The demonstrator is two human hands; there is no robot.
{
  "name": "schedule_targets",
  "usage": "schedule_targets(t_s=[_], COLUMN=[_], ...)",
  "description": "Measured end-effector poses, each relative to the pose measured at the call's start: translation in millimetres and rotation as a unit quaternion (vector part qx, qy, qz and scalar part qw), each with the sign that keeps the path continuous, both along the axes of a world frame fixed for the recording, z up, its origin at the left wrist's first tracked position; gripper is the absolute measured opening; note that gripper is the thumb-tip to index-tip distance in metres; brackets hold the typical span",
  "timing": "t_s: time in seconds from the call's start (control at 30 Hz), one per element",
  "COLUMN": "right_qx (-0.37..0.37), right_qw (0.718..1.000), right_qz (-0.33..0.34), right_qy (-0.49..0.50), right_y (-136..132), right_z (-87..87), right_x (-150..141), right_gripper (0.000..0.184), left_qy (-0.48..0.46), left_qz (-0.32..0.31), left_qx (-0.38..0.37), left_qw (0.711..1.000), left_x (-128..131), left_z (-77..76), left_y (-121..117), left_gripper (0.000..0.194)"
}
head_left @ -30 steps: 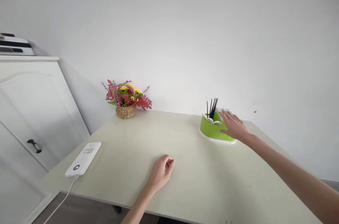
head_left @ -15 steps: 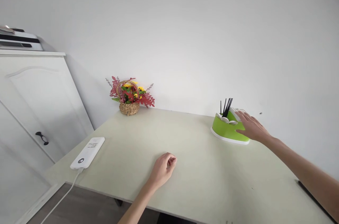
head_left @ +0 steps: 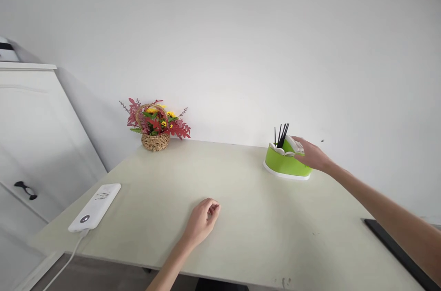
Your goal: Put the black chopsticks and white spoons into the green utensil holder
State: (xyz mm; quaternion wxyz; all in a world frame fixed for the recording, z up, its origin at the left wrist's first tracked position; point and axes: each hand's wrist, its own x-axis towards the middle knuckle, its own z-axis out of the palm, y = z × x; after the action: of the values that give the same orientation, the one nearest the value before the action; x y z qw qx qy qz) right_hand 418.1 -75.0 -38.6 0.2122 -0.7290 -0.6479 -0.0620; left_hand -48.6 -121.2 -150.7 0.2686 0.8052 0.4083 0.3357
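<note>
So the right hand was way out at the far right of the tabletop, right up against a white piece at the back of a green organizer. The thumb side sat by the near end of that piece and the rest of the fingers were hidden behind, so I honestly can't tell if it was clamped on it or just resting there. The organizer itself stood upright on its white base near the wall, with a bunch of thin black sticks poking up out of it and some white rounded bits along the front rim.

Left hand was well apart from the right one, down near the front edge in the middle, fingers curled into a loose fist.

As for the other stuff: a wicker basket full of red leaves and yellow flowers was at the back left, and a white power bank lay at the front left with a white cable running off the edge. Left of that was a white cabinet, and a long black object lay at the right, partly behind the forearm.
</note>
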Motion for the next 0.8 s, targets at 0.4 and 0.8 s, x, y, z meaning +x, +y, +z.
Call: schedule_targets(t_s=[0.4,0.8], right_qx=[-0.009,0.020], right_qw=[0.977,0.938], right_qz=[-0.130,-0.126], right_qy=[0.171,0.322], right_y=[83,173], right_z=[16.4,15.7], right_x=[20,3], right_gripper=[0.081,0.082], left_qy=[0.032,0.048], left_qz=[-0.010,0.008], left_qx=[-0.033,-0.062], left_qw=[0.999,0.997], left_x=[3,7], left_z=[9.6,13.1], left_y=[1,1], left_gripper=[0.026,0.024])
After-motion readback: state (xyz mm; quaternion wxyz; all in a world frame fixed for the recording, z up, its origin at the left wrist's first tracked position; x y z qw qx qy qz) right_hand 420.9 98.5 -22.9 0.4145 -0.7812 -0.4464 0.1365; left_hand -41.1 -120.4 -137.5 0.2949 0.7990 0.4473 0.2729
